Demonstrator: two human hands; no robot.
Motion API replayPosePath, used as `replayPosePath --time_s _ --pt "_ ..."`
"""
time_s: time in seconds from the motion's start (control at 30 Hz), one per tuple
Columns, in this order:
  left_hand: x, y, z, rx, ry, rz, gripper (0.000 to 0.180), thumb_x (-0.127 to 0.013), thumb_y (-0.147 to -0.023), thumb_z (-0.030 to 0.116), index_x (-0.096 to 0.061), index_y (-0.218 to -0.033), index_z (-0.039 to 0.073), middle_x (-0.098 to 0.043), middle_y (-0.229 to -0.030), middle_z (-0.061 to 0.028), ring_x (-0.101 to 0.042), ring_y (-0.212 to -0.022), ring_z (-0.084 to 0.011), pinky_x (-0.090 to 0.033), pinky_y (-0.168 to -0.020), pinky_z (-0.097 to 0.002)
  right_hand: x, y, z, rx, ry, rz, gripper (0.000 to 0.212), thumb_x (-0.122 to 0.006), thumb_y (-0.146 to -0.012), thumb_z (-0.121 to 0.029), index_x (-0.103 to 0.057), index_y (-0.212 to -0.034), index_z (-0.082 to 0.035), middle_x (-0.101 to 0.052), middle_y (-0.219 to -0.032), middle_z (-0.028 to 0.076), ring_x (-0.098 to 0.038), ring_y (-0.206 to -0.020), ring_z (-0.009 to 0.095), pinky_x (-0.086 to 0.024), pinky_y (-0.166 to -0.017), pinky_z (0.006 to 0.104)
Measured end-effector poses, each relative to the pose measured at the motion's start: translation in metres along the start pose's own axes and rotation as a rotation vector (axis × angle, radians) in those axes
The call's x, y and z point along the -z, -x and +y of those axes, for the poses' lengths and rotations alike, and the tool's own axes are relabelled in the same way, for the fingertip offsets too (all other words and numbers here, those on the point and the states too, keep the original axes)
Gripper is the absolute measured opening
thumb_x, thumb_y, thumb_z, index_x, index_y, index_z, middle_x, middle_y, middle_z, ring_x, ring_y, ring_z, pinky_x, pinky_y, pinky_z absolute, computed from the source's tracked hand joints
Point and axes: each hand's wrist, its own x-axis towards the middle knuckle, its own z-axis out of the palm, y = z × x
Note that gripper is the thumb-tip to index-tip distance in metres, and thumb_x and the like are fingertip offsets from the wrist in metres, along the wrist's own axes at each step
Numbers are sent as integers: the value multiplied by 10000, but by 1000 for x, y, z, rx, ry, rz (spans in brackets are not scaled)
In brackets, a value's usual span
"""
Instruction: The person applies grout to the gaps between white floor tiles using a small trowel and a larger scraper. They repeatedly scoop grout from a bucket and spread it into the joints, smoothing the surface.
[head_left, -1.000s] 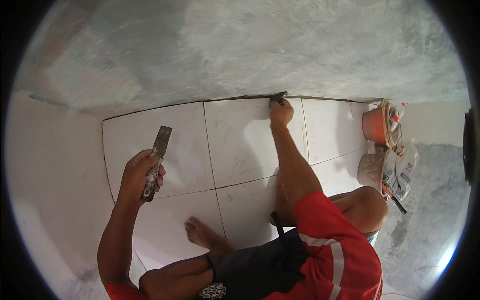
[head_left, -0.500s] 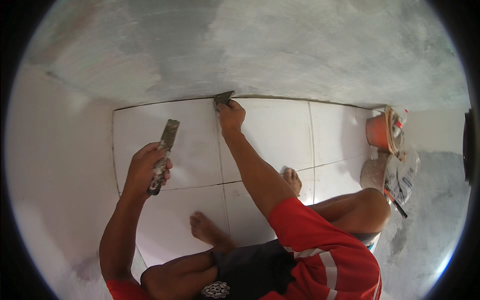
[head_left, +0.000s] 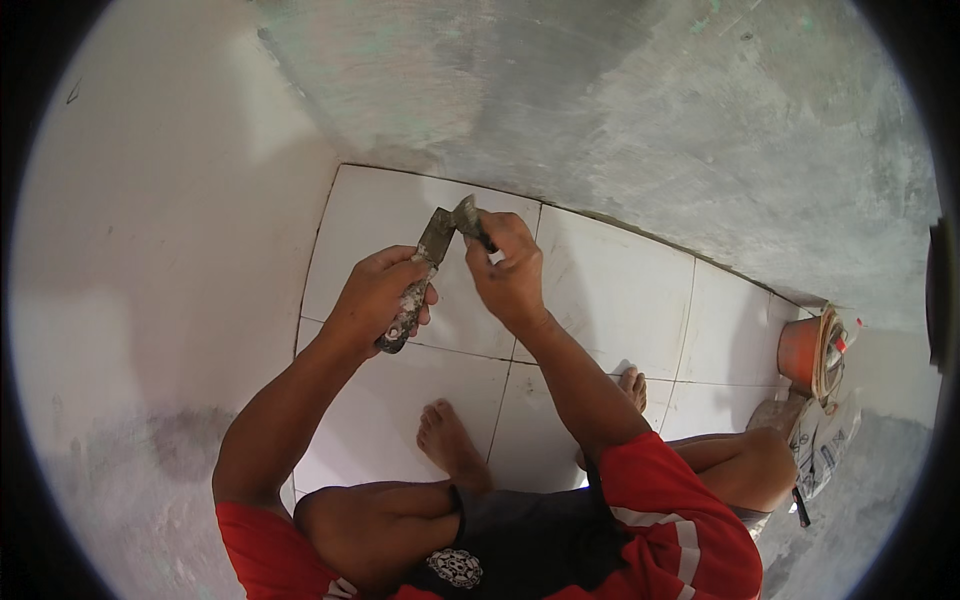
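My left hand point(head_left: 378, 297) grips the crusted handle of a scraper point(head_left: 418, 278), its flat grey blade pointing up. My right hand point(head_left: 508, 268) pinches a small dark piece of rubber or cloth point(head_left: 470, 217) against the tip of that blade. Both hands meet above white floor tiles point(head_left: 610, 300) with grey joints. My bare feet point(head_left: 450, 440) rest on the tiles below the hands, and my knees in black shorts and red sleeves fill the lower edge.
Bare grey cement floor point(head_left: 650, 120) lies beyond the tiles. A white wall point(head_left: 170, 250) rises on the left. At the right stand an orange bucket point(head_left: 802, 352) and a crumpled printed sack point(head_left: 820, 440) with a dark tool handle beside it.
My right hand left the far tile edge, where it pressed the small dark piece, and came back to the scraper blade. The view swung left toward the wall.
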Motion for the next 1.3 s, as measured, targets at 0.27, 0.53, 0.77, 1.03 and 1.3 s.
replayPosePath --time_s 0.27,0.53,0.77,1.03,1.3 --pt "0 2 -6 6 149 -19 218 -570 -989 200 -571 -1124 28 -651 -767 -86 -609 -542 -144 -474 -437 -276 -5 24 13 441 372 -81 506 -693 -726 88 -669 -1215 -43 -552 -1019 124 -536 -878 320 -494 -763 425" --pt "0 4 -9 -101 86 -15 277 -572 -986 203 -577 -1181 6 -648 -750 -73 -600 -529 -130 -473 -426 -266 41 43 23 262 313 -193 461 -676 -752 67 -657 -1203 -23 -571 -954 151 -568 -879 343 -496 -764 435" --pt "-4 -1 15 0 -223 -31 349 -615 -948 221 -615 -1209 -9 -642 -749 -62 -592 -547 -119 -471 -492 -266 68 -35 -2 226 343 -360 426 -652 -813 73 -668 -1223 -41 -593 -909 136 -627 -777 265 -522 -655 376" --pt "-7 1 25 -18 -400 -68 340 -598 -914 200 -646 -1174 -14 -637 -759 -54 -588 -561 -111 -467 -522 -275 69 -50 -10 206 414 -647 422 -653 -763 76 -706 -1165 -39 -568 -876 135 -596 -832 312 -523 -724 409" --pt "-1 -5 18 -25 -301 -8 331 -605 -922 214 -649 -1163 -9 -638 -750 -56 -585 -548 -116 -451 -496 -280 77 -11 12 97 138 -759 390 -645 -833 46 -692 -1202 -72 -623 -973 96 -617 -825 225 -531 -714 370"
